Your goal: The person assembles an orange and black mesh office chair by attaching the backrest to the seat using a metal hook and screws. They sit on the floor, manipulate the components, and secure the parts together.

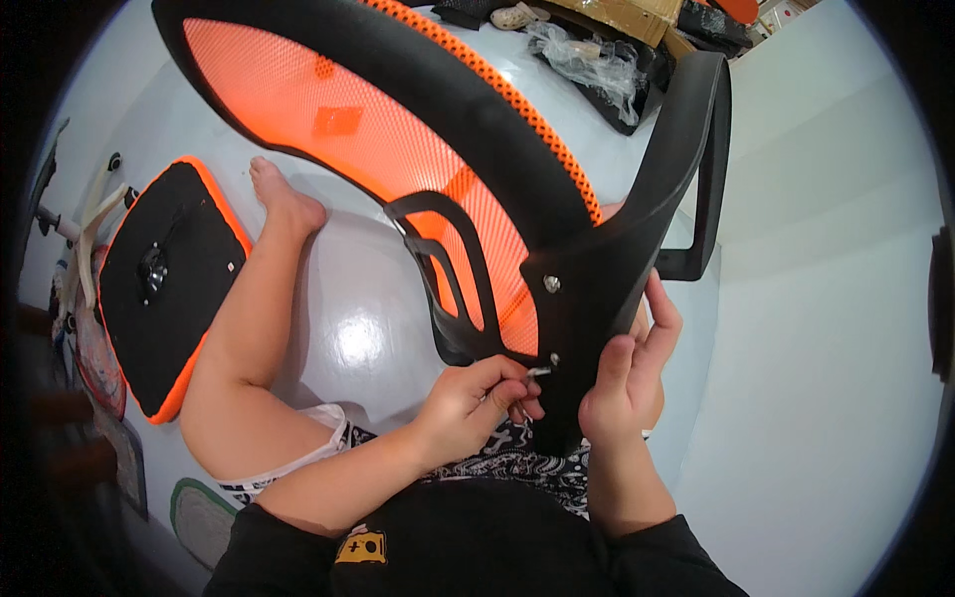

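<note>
A chair back (418,159) with orange mesh and a black frame leans across my lap. Along its right side runs a black plastic armrest (652,204), with a silver bolt (552,285) through its broad plate and a second bolt (555,358) lower down. My left hand (482,403) pinches a thin silver metal rod (539,371) just below that lower bolt; the rest of the rod is hidden in the fingers. The armrest's lower right edge is gripped by my right hand (629,388), thumb in front and fingers partly behind.
On the floor at left lies a black seat cushion (174,289) with orange edging, beside my bent leg (244,338). A pale chair base (96,239) stands past it. At the back are a cardboard box (627,15) and clear plastic wrapping (592,65). A white wall (816,298) rises on the right.
</note>
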The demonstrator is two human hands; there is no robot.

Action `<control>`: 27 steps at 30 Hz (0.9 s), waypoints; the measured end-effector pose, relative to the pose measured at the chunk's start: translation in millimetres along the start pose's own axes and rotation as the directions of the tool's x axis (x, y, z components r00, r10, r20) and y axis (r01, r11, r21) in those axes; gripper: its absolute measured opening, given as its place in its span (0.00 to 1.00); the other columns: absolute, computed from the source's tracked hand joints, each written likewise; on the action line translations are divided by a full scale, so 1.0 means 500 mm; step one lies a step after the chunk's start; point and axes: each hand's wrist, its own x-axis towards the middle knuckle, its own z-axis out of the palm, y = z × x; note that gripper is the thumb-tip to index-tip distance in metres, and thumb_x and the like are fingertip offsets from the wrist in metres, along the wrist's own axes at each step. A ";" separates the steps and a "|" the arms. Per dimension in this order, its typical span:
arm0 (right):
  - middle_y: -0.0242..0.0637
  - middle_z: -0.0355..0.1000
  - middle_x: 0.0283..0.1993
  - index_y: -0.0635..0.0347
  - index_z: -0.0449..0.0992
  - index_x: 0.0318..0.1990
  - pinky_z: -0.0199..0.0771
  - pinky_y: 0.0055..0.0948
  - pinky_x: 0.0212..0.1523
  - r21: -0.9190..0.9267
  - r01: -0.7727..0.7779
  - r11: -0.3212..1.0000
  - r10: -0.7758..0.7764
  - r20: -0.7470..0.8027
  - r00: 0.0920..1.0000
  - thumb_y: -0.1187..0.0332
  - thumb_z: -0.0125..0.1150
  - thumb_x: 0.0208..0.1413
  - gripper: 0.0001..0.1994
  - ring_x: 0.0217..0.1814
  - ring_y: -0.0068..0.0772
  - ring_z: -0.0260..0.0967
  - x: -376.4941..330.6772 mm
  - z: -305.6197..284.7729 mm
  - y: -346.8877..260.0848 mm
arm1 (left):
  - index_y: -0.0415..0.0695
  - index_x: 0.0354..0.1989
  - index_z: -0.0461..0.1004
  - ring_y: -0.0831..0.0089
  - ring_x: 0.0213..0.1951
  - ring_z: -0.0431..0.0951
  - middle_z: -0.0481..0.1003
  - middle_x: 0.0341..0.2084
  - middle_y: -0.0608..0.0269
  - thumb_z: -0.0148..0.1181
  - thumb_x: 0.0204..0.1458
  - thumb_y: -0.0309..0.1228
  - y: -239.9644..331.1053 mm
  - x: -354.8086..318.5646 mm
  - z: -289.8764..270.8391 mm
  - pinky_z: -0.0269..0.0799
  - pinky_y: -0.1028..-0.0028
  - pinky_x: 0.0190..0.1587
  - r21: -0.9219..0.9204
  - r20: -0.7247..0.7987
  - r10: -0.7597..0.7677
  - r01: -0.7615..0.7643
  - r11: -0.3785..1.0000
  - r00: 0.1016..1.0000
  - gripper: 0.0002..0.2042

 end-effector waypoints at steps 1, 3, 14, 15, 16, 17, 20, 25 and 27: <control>0.52 0.59 0.58 0.70 0.42 0.62 0.61 0.30 0.56 -0.004 -0.005 1.000 0.005 -0.012 1.000 0.57 0.47 0.61 0.32 0.57 0.36 0.62 -0.001 0.000 0.002 | 0.36 0.35 0.69 0.77 0.27 0.75 0.77 0.26 0.59 0.47 0.59 0.27 0.000 -0.002 0.002 0.71 0.78 0.32 -0.004 0.003 -0.017 0.017 1.000 1.000 0.07; 0.47 0.59 0.60 0.69 0.41 0.63 0.54 0.29 0.59 -0.046 -0.010 0.999 0.011 0.028 1.000 0.56 0.42 0.63 0.31 0.59 0.31 0.59 -0.007 -0.005 -0.001 | 0.36 0.35 0.68 0.77 0.27 0.74 0.76 0.26 0.58 0.47 0.59 0.30 0.003 -0.006 0.007 0.70 0.78 0.34 -0.011 0.014 -0.051 0.051 0.999 0.999 0.09; 0.55 0.55 0.61 0.68 0.42 0.62 0.55 0.31 0.59 0.014 0.023 1.000 -0.024 0.054 0.998 0.58 0.47 0.61 0.30 0.62 0.38 0.57 -0.012 -0.006 0.007 | 0.44 0.29 0.74 0.67 0.26 0.78 0.76 0.22 0.64 0.61 0.46 0.30 0.066 0.041 -0.039 0.72 0.73 0.28 0.684 0.180 0.311 -0.346 0.643 0.933 0.05; 0.55 0.55 0.61 0.68 0.42 0.62 0.55 0.31 0.60 0.010 0.026 1.000 -0.026 0.054 0.998 0.59 0.47 0.61 0.30 0.62 0.38 0.57 -0.013 -0.007 0.007 | 0.45 0.28 0.75 0.67 0.25 0.77 0.76 0.22 0.64 0.62 0.45 0.31 0.064 0.041 -0.039 0.72 0.72 0.28 0.676 0.165 0.318 -0.342 0.653 0.934 0.05; 0.55 0.55 0.61 0.67 0.42 0.62 0.55 0.31 0.60 0.005 0.029 1.000 -0.029 0.053 0.998 0.59 0.47 0.61 0.30 0.62 0.38 0.57 -0.012 -0.007 0.007 | 0.45 0.27 0.75 0.67 0.25 0.77 0.76 0.22 0.64 0.62 0.45 0.31 0.063 0.042 -0.040 0.71 0.72 0.27 0.677 0.165 0.320 -0.343 0.651 0.933 0.05; 0.55 0.55 0.61 0.67 0.42 0.62 0.54 0.31 0.60 0.010 0.024 1.000 -0.025 0.050 0.998 0.59 0.47 0.61 0.30 0.62 0.38 0.57 -0.011 -0.007 0.005 | 0.45 0.27 0.74 0.67 0.25 0.77 0.76 0.22 0.65 0.62 0.45 0.32 0.064 0.043 -0.040 0.71 0.72 0.27 0.683 0.166 0.322 -0.344 0.645 0.932 0.05; 0.51 0.57 0.60 0.68 0.41 0.62 0.53 0.30 0.60 0.006 0.008 1.000 -0.008 0.044 0.999 0.58 0.45 0.62 0.31 0.61 0.34 0.57 -0.013 -0.002 0.003 | 0.45 0.26 0.74 0.67 0.25 0.77 0.76 0.22 0.65 0.63 0.44 0.32 0.069 0.043 -0.043 0.71 0.72 0.27 0.709 0.170 0.314 -0.337 0.620 0.934 0.05; 0.40 0.62 0.57 0.68 0.39 0.64 0.52 0.27 0.60 -0.048 0.027 0.998 -0.025 0.050 0.998 0.56 0.41 0.63 0.31 0.58 0.25 0.59 -0.015 0.006 0.001 | 0.44 0.26 0.74 0.66 0.26 0.77 0.76 0.22 0.65 0.64 0.41 0.28 0.074 0.040 -0.049 0.71 0.72 0.28 0.749 0.206 0.271 -0.330 0.574 0.940 0.05; 0.51 0.56 0.61 0.67 0.41 0.63 0.53 0.30 0.61 0.010 0.012 1.000 -0.013 0.056 0.998 0.58 0.46 0.62 0.31 0.62 0.35 0.56 -0.015 0.005 0.001 | 0.44 0.25 0.74 0.66 0.25 0.77 0.75 0.22 0.65 0.64 0.41 0.28 0.074 0.042 -0.050 0.71 0.72 0.28 0.760 0.218 0.288 -0.347 0.549 0.932 0.05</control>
